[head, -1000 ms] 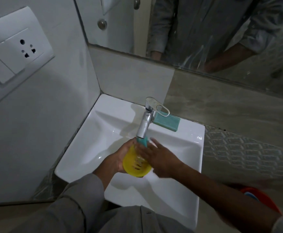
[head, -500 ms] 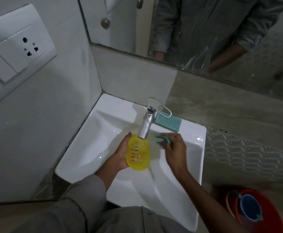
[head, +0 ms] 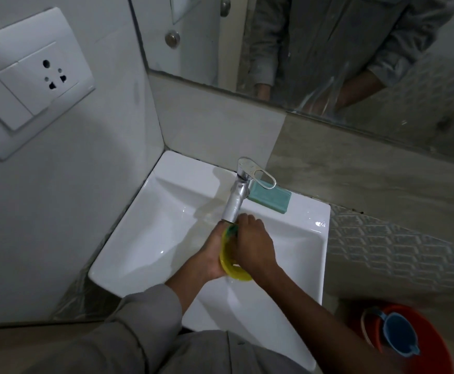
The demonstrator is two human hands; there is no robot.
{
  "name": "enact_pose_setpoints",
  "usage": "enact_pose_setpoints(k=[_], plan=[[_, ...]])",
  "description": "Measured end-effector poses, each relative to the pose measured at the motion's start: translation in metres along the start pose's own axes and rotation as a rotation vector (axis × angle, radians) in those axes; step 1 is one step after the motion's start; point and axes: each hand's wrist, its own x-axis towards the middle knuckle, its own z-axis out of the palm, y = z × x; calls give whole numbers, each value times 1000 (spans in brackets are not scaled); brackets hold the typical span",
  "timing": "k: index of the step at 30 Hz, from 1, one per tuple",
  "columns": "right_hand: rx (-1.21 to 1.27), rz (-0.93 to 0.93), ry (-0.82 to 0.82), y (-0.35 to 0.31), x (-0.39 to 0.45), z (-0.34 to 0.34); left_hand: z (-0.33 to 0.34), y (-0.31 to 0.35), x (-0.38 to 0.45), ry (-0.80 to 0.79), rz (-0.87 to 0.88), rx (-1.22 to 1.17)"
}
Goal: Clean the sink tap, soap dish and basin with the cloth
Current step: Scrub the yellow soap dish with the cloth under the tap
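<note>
Over the white basin [head: 150, 238], just below the spout of the chrome tap [head: 238, 197], the left hand [head: 209, 259] cups a yellow slotted soap dish [head: 232, 268] from the left side, fingers wrapped behind it and thumb up near the spout. The right hand [head: 252, 245] lies over the face of the dish, fingers curled closed on a green cloth [head: 231, 230] — only a small bunched bit of it shows between the two hands, pressed against the top of the dish. Most of the dish is hidden; a yellow rim peeks out below the right palm.

On the basin's back ledge, right of the tap and partly under its looped lever, a teal bar of soap [head: 270, 197] lies flat. A red bucket [head: 441, 344] with a blue mug [head: 400, 334] inside stands on the floor at lower right — well apart from the hands. A white switch-and-socket plate [head: 28, 85] is on the left wall, and the mirror [head: 328, 49] above reflects the person's grey shirt.
</note>
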Motion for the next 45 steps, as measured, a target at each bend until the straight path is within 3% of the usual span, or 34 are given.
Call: enact_pose_setpoints(k=[3, 5, 6, 8, 10, 12, 14, 15, 17, 19, 22, 24, 28, 31, 33, 34, 37, 38, 39, 41, 43, 45], plan=[[313, -1, -247, -13, -2, 9, -5, 11, -3, 76, 75, -61], [275, -69, -393, -3, -13, 11, -11, 13, -2, 113, 70, -39], [172, -57, -374, 4, -11, 12, -8, 9, -4, 92, 61, -27], [-65, -4, -164, 6, 1, 12, 2, 0, -2, 67, 49, -6], [18, 32, 10, -9, 6, 14, 8, 2, -3, 66, 36, -24], [272, -78, -91, -14, -3, 19, -3, 14, -6, 113, 61, -64], [182, -319, -303, 1, -9, 14, -11, 20, -8, 108, 32, -70], [88, -327, -369, 12, -7, 9, -10, 16, -10, 84, 12, -53], [-65, -223, -232, 24, 10, 2, 0, 3, -8, 42, -11, -25], [-11, -193, -93, 13, 11, 6, 2, -1, -6, 45, -29, -65], [201, -366, -357, 7, -9, 14, -19, 14, -6, 118, -19, -50], [84, -466, -452, 23, -8, 5, -18, 12, -10, 72, -28, -7], [11, -269, -165, 18, 11, -4, 7, -1, -7, 30, -13, -38], [348, -273, -282, -5, -5, 9, -5, 29, -7, 121, -5, -49], [274, -406, -345, 11, -1, 7, -6, 31, -7, 127, 14, -13], [210, -339, -370, 18, 5, 2, -2, 24, -5, 106, 37, 12], [42, -112, -155, 19, 17, 6, 15, 6, 0, 123, 56, 42], [94, -98, -99, 10, 12, 9, 14, 10, 0, 154, 51, 48], [240, -128, -145, 2, 3, 14, 11, 19, -3, 164, 37, 53], [286, -335, -218, 4, -10, 24, -2, 35, -6, 160, 2, 38], [-1, -534, -294, 28, -7, 9, -6, 36, -9, 92, -31, 46], [-225, -428, -204, 46, 12, -4, 6, 21, -11, 3, -112, 79]])
